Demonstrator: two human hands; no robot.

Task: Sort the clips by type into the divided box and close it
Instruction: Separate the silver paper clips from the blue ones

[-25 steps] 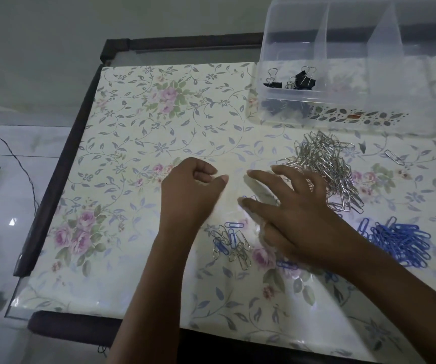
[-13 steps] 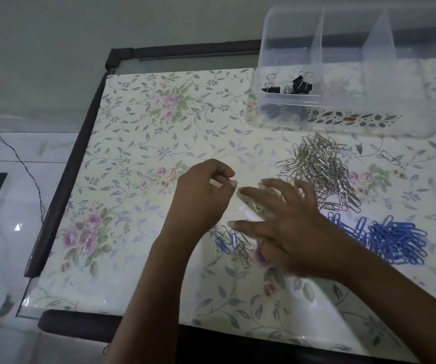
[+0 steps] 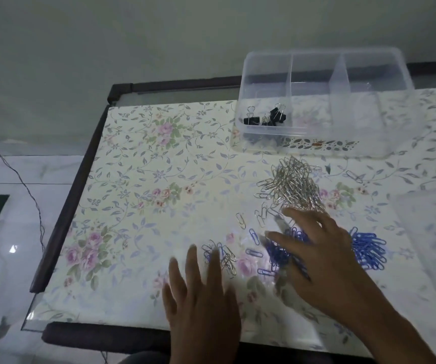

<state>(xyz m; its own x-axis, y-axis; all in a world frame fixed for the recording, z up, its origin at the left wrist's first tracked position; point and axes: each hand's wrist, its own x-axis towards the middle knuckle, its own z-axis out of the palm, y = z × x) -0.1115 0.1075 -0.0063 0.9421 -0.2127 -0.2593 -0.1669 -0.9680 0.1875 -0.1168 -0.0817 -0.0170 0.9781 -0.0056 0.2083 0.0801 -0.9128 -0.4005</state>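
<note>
The left hand [image 3: 201, 292] is flat, straight fingers pointing away, tips at a mixed cluster of silver and blue paper clips [image 3: 222, 256]. The right hand [image 3: 322, 258] spreads relaxed fingers up-left over a blue paper-clip heap [image 3: 366, 250], grasping nothing. The clear divided plastic box [image 3: 401, 114] runs left-right at the far side of the floral worktop [image 3: 146, 179], black binder clips [image 3: 267, 118] in its left compartment.

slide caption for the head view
Left hand and right hand spread among silver clips and blue clips; binder clips in the divided box.
</note>
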